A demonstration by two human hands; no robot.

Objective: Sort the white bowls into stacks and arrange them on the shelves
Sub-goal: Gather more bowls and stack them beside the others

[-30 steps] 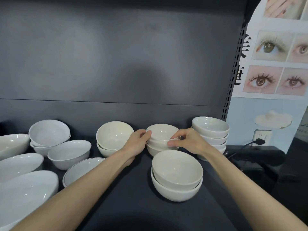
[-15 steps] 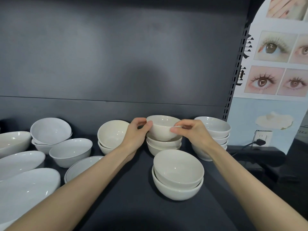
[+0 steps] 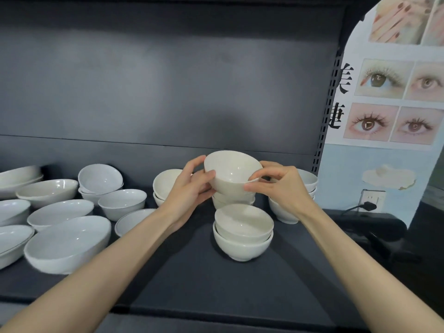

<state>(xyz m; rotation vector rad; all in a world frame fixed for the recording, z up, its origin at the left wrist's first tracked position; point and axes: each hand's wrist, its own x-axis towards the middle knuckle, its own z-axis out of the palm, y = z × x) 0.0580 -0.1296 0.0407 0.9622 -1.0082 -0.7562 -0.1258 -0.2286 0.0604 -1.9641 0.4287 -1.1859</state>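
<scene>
Both hands hold one cream-white bowl [image 3: 231, 173] in the air, tilted toward me, above the remaining stack [image 3: 234, 201] it came from. My left hand [image 3: 192, 188] grips its left side, thumb at the rim. My right hand [image 3: 280, 186] pinches the right rim. A stack of two bowls [image 3: 243, 233] stands nearer me on the dark shelf [image 3: 192, 280]. Another cream stack [image 3: 164, 186] sits behind my left hand. A taller stack [image 3: 302, 188] stands at the right, partly hidden by my right hand.
Left of the stacks lie several white bowls [image 3: 121, 203] and shallow oval dishes [image 3: 67, 243], some with a thin dark rim [image 3: 131, 221]. The perforated shelf upright [image 3: 326, 111] and a poster [image 3: 394, 92] bound the right side. A plugged-in cable [image 3: 367, 206] runs there.
The top bowl of the middle back stack was gripped by both hands, lifted off the stack, and raised higher while tilting toward me.
</scene>
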